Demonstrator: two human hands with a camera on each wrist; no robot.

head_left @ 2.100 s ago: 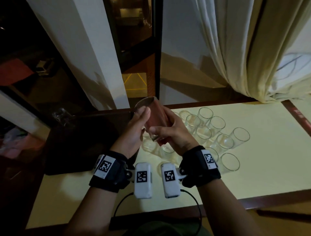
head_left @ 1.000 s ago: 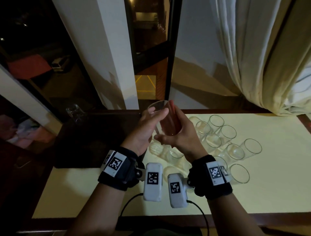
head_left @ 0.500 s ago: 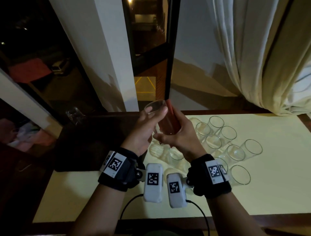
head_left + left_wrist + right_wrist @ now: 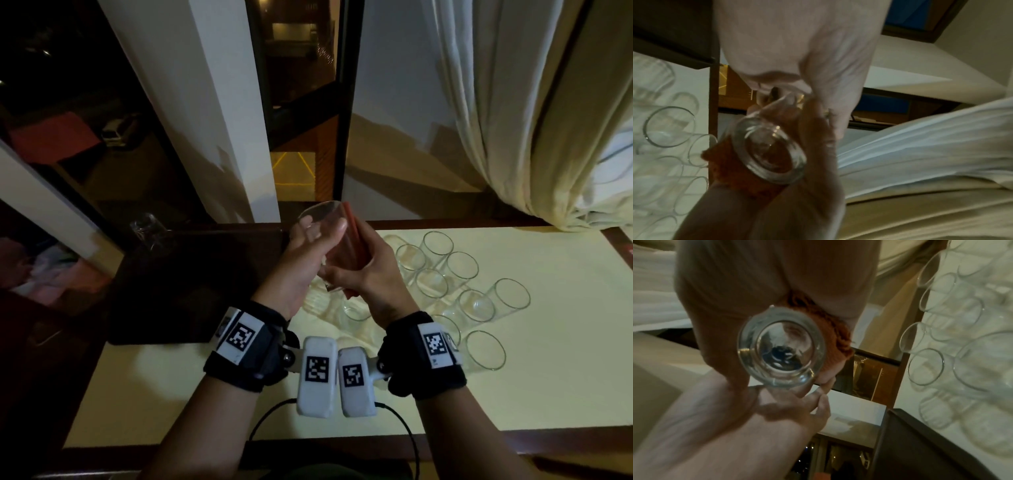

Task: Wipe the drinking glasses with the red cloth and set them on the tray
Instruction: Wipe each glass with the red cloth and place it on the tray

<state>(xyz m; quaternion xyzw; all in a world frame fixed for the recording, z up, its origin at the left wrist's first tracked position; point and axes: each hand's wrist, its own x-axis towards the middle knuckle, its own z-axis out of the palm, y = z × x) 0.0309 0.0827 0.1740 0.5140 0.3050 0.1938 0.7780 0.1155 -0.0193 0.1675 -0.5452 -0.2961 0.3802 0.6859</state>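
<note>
One glass on tray: a single clear glass (image 4: 148, 229) stands at the far left corner of the dark tray (image 4: 178, 291), upright as far as the dim light shows.
Room, left: a dark window with a white pillar (image 4: 205, 113) in front of it; outside is night, with a pale vehicle (image 4: 114, 132) below.
Tray: it lies flat on the left part of the pale yellow table (image 4: 513, 377), its right edge under the left hand.
Left hand (image 4: 308, 260): the fingers are curled around the held glass (image 4: 325, 240), the thumb lies on its near wall; it grips the glass.
Held glass: it is in the air above the table, between both hands, tilted, the mouth toward the window and the thick base (image 4: 781, 345) toward the person.
Red cloth (image 4: 356, 240): it is pressed against the right side of the held glass.
Right hand (image 4: 370, 274): the fingers wrap the red cloth around the glass; it grips cloth and glass together.
Other glasses (image 4: 462, 281): a group of clear glasses stands upright on the table, close together, to the right of the hands and partly under them.
Room, right: a cream curtain (image 4: 531, 120) hangs down to the far edge of the table.
Table edge: a dark wooden border (image 4: 513, 442) runs along the near side.
</note>
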